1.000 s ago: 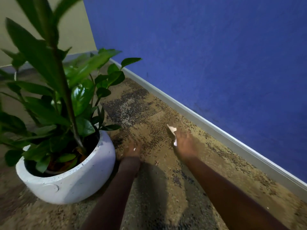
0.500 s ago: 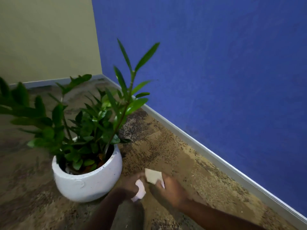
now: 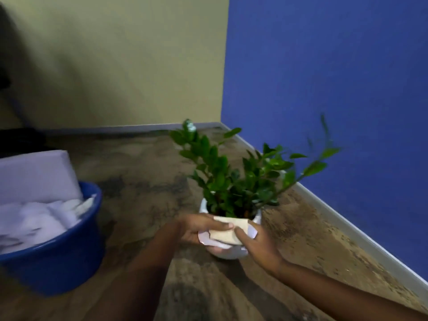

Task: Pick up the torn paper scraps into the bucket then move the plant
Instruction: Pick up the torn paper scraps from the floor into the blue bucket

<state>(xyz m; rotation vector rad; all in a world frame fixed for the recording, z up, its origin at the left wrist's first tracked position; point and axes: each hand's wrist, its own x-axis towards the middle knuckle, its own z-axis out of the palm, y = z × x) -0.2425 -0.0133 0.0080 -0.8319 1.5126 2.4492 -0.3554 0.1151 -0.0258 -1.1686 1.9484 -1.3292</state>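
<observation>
Left hand point(image 3: 200, 228) and right hand point(image 3: 260, 247) meet up front, both pinching the torn beige and white paper scraps point(image 3: 228, 232) between thumbs and fingers. The scraps are held just before the leafy green plant in a round white pot point(image 3: 231, 181). The blue plastic bucket point(image 3: 58, 253), heaped with white paper, sits well left on the brown mottled carpet point(image 3: 143, 172).

Bare carpet point(image 3: 143, 181) is stretching between my left hand point(image 3: 196, 228) and the blue bucket point(image 3: 69, 262), leaving an open lane leftward; the plant point(image 3: 231, 181) is rising just beyond my right hand point(image 3: 259, 246), its stems leaning toward the blue wall point(image 3: 335, 77), while white paper point(image 3: 30, 218) is heaping above the bucket's rim.
</observation>
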